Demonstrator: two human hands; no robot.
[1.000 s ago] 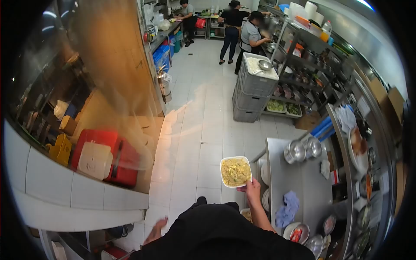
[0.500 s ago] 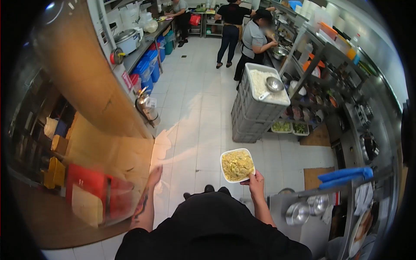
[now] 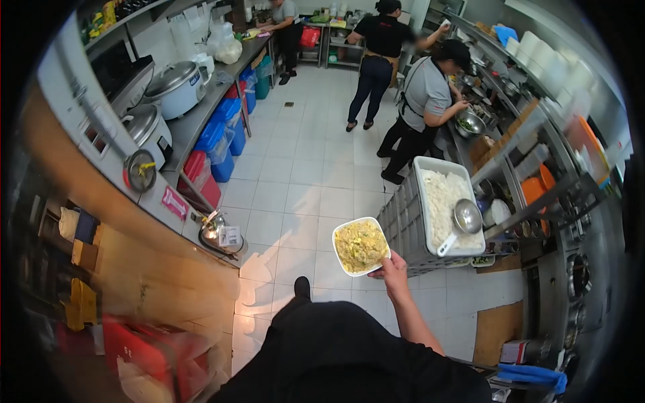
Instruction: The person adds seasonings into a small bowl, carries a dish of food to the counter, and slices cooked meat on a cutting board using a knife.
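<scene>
My right hand (image 3: 396, 272) grips a square white bowl (image 3: 335, 252) by its near right corner, with the thumb at the rim. Heaped inside is yellowish fried rice (image 3: 360, 246) with bits of egg and green. The bowl is held level above the tiled floor, in front of my dark clothing. Just beyond it on the right, a white tub of white rice (image 3: 443, 185) tops a stack of grey crates (image 3: 402, 232). A metal ladle (image 3: 465, 218) with a white handle lies on that rice. My left hand is out of view.
Two people (image 3: 430, 94) stand at the right counter, one by a metal bowl (image 3: 470, 123); another person (image 3: 287, 33) is at the far left. Rice cookers (image 3: 178, 91) and blue bins (image 3: 213, 144) line the left side. A fire extinguisher (image 3: 222, 236) hangs near a corner. Tiled floor (image 3: 295, 161) runs between.
I have moved forward; the crates, tub and people appear nearer. The bowl stays in my right hand. My left hand, earlier low on the left, has left the view.
</scene>
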